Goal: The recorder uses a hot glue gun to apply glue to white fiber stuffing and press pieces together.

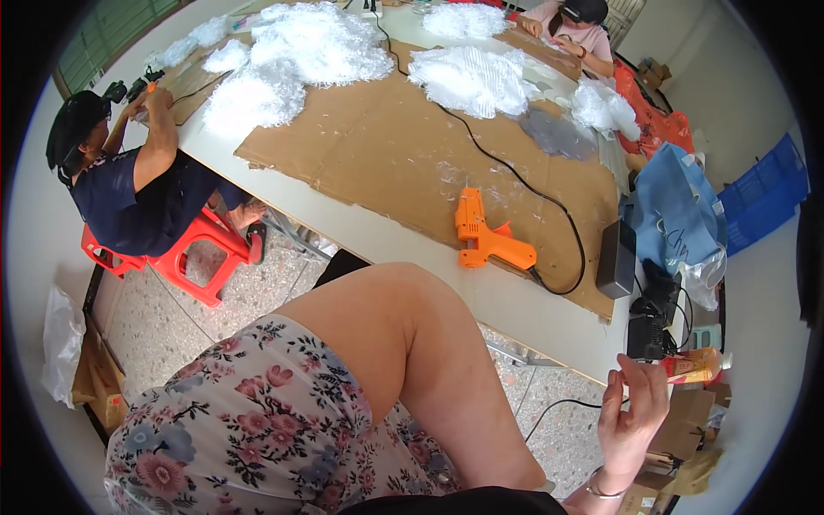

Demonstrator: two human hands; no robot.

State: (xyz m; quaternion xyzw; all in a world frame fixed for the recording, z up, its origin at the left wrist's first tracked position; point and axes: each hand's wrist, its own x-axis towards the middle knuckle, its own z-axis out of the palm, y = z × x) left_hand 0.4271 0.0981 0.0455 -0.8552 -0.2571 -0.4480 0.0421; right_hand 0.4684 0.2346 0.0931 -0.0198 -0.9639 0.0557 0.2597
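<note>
Right of the glue gun [493,236], R hand [635,405] loosely curled, apparently empty; L hand unseen, can't tell grip; snagged cord [558,205] might drag gun off.

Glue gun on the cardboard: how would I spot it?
Find the white table, then the brown cardboard spread over it. At the cardboard's near edge lies the glue gun. Unlike the white heaps beyond, it's bright orange, pistol-shaped and trails a black cord.

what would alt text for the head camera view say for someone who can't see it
The wearer's right hand is held beside a white table, where an orange hot glue gun lies along the near edge of a cardboard sheet. Beyond are piles of fluffy white material and two co-workers.
</note>
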